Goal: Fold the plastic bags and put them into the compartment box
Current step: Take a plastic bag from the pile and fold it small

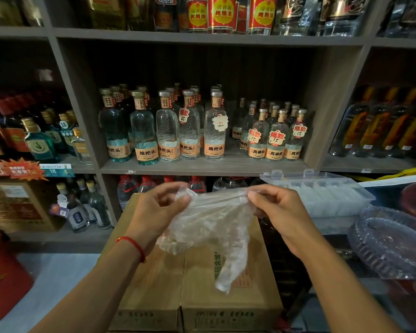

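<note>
My left hand and right hand each pinch the top edge of a clear bag, fingers curled, stretching it taut between them above two cartons. The bag's long axis runs left to right between my fingertips, with a crumpled tail hanging down below the right side — still unfolded, I judge. The box, its clear lid up, sits on a ledge to the right, just beyond my right hand; that hand is plainly the nearer one for the drop. Bottles line the shelf behind.
</note>
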A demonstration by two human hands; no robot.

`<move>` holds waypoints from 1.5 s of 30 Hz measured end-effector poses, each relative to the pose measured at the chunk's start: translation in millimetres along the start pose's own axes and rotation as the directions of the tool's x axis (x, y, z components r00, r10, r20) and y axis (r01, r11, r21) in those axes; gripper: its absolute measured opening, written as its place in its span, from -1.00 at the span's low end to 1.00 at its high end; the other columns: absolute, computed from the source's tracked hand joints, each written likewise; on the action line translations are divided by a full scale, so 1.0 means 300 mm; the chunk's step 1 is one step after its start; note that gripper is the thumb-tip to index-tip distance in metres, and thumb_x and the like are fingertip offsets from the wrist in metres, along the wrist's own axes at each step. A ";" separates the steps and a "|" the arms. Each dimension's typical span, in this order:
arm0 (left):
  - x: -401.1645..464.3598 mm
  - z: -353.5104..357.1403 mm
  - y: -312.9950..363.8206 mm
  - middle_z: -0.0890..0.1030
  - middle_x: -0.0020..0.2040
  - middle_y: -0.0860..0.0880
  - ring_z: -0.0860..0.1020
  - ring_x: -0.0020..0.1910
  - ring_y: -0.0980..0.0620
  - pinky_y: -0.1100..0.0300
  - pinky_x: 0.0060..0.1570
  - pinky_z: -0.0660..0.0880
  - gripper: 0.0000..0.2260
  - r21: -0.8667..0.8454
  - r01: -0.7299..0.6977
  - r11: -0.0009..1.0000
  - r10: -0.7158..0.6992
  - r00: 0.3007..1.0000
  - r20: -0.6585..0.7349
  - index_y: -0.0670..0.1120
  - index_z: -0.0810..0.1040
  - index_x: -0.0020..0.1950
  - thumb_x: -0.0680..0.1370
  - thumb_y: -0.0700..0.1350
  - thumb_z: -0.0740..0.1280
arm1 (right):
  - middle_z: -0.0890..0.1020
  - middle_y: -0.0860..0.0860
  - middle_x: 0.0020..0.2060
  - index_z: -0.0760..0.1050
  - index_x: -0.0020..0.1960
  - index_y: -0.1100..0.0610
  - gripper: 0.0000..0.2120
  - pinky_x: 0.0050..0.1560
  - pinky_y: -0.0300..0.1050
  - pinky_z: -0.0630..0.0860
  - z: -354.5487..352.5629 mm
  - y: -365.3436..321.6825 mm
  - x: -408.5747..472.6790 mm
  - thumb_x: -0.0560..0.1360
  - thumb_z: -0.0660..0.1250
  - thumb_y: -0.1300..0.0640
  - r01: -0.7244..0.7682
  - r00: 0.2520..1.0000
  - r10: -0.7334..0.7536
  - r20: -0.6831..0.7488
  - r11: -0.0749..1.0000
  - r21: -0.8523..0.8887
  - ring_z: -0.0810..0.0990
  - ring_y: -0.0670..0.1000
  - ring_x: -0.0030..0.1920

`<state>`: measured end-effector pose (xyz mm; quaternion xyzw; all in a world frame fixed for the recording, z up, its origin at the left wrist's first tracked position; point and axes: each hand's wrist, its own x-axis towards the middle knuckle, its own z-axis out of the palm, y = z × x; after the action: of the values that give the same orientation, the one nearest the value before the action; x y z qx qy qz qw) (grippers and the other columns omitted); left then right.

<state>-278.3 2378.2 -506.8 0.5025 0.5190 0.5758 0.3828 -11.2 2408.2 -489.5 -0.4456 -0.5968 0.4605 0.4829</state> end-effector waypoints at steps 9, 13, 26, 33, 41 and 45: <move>0.004 0.016 0.018 0.57 -0.06 -0.20 0.49 -0.01 -0.15 -0.07 -0.02 0.45 -0.83 -0.166 0.312 0.935 -0.285 0.944 0.166 -0.07 0.53 -0.20 0.44 -0.20 0.52 | 0.76 -0.10 -0.10 0.72 0.08 -0.04 -0.84 0.07 -0.12 0.67 -0.007 -0.027 -0.018 0.61 0.43 0.18 0.148 0.978 -0.167 -0.125 0.978 -0.146 0.73 -0.12 -0.03; -0.002 0.025 0.045 0.63 -0.03 -0.25 0.59 -0.01 -0.17 0.03 -0.04 0.55 -0.93 -0.032 0.138 0.990 -0.137 0.990 0.027 -0.15 0.55 -0.10 0.55 -0.23 0.41 | 0.75 -0.21 -0.11 0.67 0.16 -0.04 -0.82 -0.01 -0.33 0.60 -0.005 -0.032 -0.028 0.58 0.48 0.15 0.211 0.969 -0.237 -0.072 0.941 -0.264 0.72 -0.20 -0.06; -0.020 0.127 0.028 0.75 -0.10 -0.13 0.73 -0.06 -0.07 0.09 0.05 0.66 -0.83 -0.040 0.016 0.999 -0.017 0.999 -0.031 -0.14 0.71 0.06 0.49 -0.26 0.53 | 0.70 -0.27 0.03 0.64 0.13 -0.17 -0.84 0.17 -0.16 0.56 -0.007 -0.027 -0.016 0.60 0.40 -0.17 0.037 0.998 -0.027 0.055 0.983 -0.180 0.66 -0.26 0.07; 0.007 0.061 0.028 0.73 -0.13 -0.15 0.70 -0.14 -0.02 0.20 -0.04 0.67 -0.87 -0.339 0.086 0.937 -0.162 0.966 -0.201 -0.27 0.66 0.09 0.55 -0.31 0.45 | 0.78 0.05 -0.01 0.66 0.17 -0.03 -0.34 -0.02 0.00 0.65 -0.049 0.016 -0.018 0.38 0.33 -0.53 -0.350 0.900 0.354 0.255 0.935 -0.063 0.77 0.08 0.04; -0.001 0.030 0.036 0.65 -0.12 -0.14 0.63 -0.16 0.00 0.10 0.08 0.62 -0.90 -0.394 0.083 0.915 -0.182 0.958 -0.221 -0.23 0.67 0.02 0.61 -0.20 0.41 | 0.77 0.14 -0.12 0.68 0.12 0.17 -0.86 -0.16 -0.21 0.66 -0.066 0.011 -0.031 0.57 0.46 0.21 -0.099 0.995 0.098 0.018 0.992 0.084 0.76 0.07 -0.13; 0.011 0.001 0.029 0.62 -0.18 -0.09 0.62 -0.21 0.04 0.20 -0.14 0.63 -0.90 -0.420 0.088 0.903 -0.220 0.935 -0.277 -0.16 0.67 -0.06 0.62 -0.16 0.42 | 0.76 0.14 -0.16 0.70 0.06 0.13 -0.92 -0.20 -0.20 0.63 -0.087 0.012 -0.027 0.58 0.46 0.23 -0.095 0.991 0.094 -0.092 0.995 -0.004 0.74 0.03 -0.19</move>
<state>-277.9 2379.9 -497.7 0.2706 0.4834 0.7106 0.4337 16.1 2404.1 -491.4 -0.4958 -0.5541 0.4597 0.4855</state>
